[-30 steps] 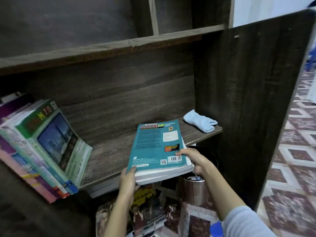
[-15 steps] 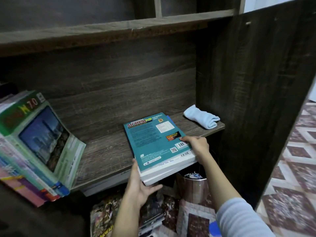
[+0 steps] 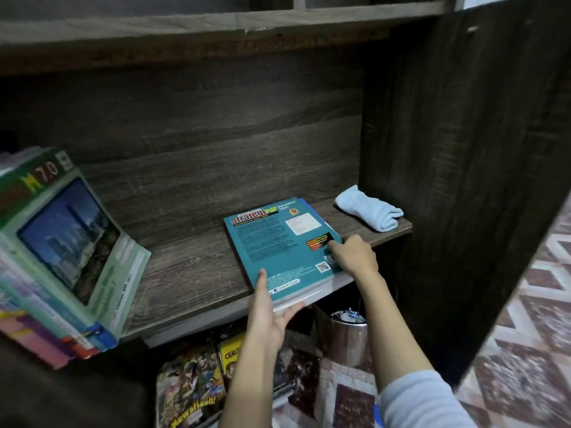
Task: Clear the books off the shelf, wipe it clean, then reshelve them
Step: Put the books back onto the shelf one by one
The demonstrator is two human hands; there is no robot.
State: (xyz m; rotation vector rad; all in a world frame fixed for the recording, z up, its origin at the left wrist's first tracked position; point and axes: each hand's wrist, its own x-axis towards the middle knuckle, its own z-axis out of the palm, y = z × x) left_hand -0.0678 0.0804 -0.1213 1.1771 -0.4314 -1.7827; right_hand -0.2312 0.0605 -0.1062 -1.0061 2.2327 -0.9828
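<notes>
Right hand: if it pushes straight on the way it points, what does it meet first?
The right hand grips the teal book and points into the shelf. Beyond the book, the back panel looks first in line. The blue cloth lies to the right of that path, though depth is unclear.

A pale grey-blue sleeve [image 3: 423, 403] covers the right arm above the forearm; the left forearm, left hand [image 3: 272, 313] and right hand [image 3: 355, 256] are bare.

teal book [image 3: 278, 242] — "Strategi PdP", "Pendidikan Islam" | green book [image 3: 71, 236] — "7.0" | magazine [image 3: 188, 393]: "Newsflash!" | yellow book [image 3: 230, 356]: "CERI"
</notes>
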